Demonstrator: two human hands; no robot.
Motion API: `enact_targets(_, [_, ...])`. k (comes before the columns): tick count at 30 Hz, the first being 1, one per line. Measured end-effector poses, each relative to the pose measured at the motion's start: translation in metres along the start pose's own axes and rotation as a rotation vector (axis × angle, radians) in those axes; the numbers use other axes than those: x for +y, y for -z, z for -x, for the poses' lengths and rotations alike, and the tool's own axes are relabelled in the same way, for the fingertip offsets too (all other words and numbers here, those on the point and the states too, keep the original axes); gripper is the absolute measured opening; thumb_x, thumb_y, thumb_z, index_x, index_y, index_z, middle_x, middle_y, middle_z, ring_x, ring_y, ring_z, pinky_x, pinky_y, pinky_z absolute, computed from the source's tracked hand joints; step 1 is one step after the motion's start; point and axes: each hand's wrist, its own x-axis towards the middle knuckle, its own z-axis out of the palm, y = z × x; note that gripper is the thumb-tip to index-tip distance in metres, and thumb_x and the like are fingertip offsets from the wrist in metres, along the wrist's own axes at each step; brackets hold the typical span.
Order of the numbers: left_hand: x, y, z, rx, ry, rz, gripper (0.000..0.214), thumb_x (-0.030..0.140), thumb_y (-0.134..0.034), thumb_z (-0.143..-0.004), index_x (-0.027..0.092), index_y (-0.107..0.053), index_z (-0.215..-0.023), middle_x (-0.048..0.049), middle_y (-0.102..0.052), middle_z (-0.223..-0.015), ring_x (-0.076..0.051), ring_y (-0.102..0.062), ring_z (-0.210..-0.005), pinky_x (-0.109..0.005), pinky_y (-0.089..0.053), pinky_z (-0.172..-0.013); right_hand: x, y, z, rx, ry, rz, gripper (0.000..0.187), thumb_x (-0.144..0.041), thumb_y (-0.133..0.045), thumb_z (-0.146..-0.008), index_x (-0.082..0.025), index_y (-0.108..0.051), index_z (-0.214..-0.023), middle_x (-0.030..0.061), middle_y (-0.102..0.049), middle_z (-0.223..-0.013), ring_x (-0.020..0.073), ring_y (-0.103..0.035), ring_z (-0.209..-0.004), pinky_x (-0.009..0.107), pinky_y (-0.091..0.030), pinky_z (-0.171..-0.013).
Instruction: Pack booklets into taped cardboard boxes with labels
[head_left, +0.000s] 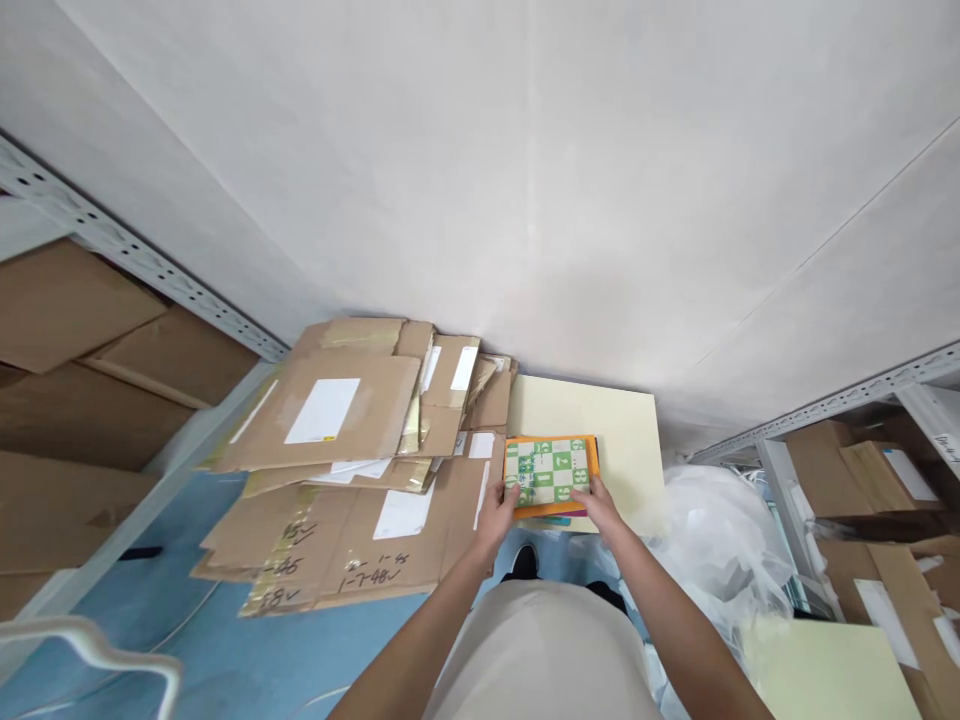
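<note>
Both my hands grip a small stack of thin books [551, 473]. The top one has a green and white checkered cover with numbers, and orange and other coloured covers show beneath it. My left hand [496, 512] holds the stack's near left corner, thumb on top. My right hand [600, 503] holds the near right corner the same way. The stack sits over a pale yellow board [592, 412] lying on the floor against the white wall.
A pile of flattened cardboard boxes [352, 470] lies left of the board on the blue floor [225, 650]. Metal shelving with cardboard [82, 400] stands at left, more shelving with boxes [862, 470] at right. Crumpled clear plastic [720, 540] lies beside my right arm.
</note>
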Motion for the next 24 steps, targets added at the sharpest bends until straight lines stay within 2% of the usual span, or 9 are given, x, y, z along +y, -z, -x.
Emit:
enact_targets(4, [0.012, 0.005, -0.002, -0.025, 0.038, 0.042, 0.027, 0.037, -0.076, -0.070, 0.018, -0.064, -0.086, -0.0120, -0.074, -0.100, -0.028, -0.068, -0.101, -0.039, -0.050, -0.092, -0.014, 0.001, 0.000, 0.048, -0.106, -0.040, 0.044, -0.028, -0.070, -0.058, -0.022, -0.066, -0.102, 0.0048, -0.073, -0.107, 0.0264, -0.065, -0.105, 0.037, -0.048, -0.092])
enact_targets(7, [0.017, 0.005, -0.002, -0.013, 0.033, 0.042, 0.028, 0.035, -0.079, -0.066, 0.018, -0.064, -0.082, -0.0122, -0.074, -0.097, -0.029, -0.068, -0.101, -0.039, -0.050, -0.092, -0.019, 0.005, 0.007, 0.101, -0.215, -0.066, 0.035, -0.029, -0.069, -0.058, -0.024, -0.067, -0.092, 0.0051, -0.072, -0.110, 0.0267, -0.063, -0.107, 0.035, -0.049, -0.085])
enact_targets(12, [0.017, 0.004, 0.005, -0.027, 0.022, 0.051, 0.031, 0.039, -0.079, -0.062, 0.017, -0.065, -0.079, -0.0114, -0.074, -0.091, -0.030, -0.069, -0.096, -0.041, -0.051, -0.091, -0.012, 0.017, 0.025, 0.108, -0.304, -0.088, 0.037, -0.034, -0.067, -0.061, -0.023, -0.067, -0.096, 0.0046, -0.073, -0.105, 0.0238, -0.064, -0.103, 0.031, -0.047, -0.077])
enact_targets(16, [0.013, 0.001, 0.011, -0.066, 0.030, 0.046, 0.028, 0.037, -0.078, -0.064, 0.017, -0.066, -0.080, -0.0103, -0.075, -0.090, -0.027, -0.070, -0.093, -0.039, -0.052, -0.089, -0.001, 0.030, 0.041, 0.077, -0.373, -0.173, 0.039, -0.036, -0.071, -0.062, -0.021, -0.067, -0.098, 0.0054, -0.075, -0.092, 0.0203, -0.069, -0.084, 0.028, -0.047, -0.070])
enact_targets(20, [0.004, -0.002, 0.016, -0.107, 0.041, 0.032, 0.026, 0.035, -0.074, -0.066, 0.018, -0.065, -0.084, -0.0087, -0.074, -0.092, -0.026, -0.069, -0.093, -0.039, -0.052, -0.089, 0.008, 0.037, 0.061, 0.072, -0.380, -0.260, 0.035, -0.045, -0.075, -0.065, -0.021, -0.065, -0.088, 0.0045, -0.075, -0.080, 0.0214, -0.071, -0.071, 0.033, -0.052, -0.067])
enact_targets(24, [-0.005, -0.010, 0.021, -0.133, 0.036, 0.000, 0.022, 0.028, -0.070, -0.064, 0.020, -0.065, -0.084, -0.0076, -0.074, -0.093, -0.025, -0.068, -0.091, -0.039, -0.053, -0.085, 0.015, 0.039, 0.085, 0.032, -0.330, -0.372, 0.040, -0.048, -0.080, -0.061, -0.022, -0.061, -0.085, 0.0048, -0.076, -0.089, 0.0242, -0.073, -0.078, 0.039, -0.056, -0.074])
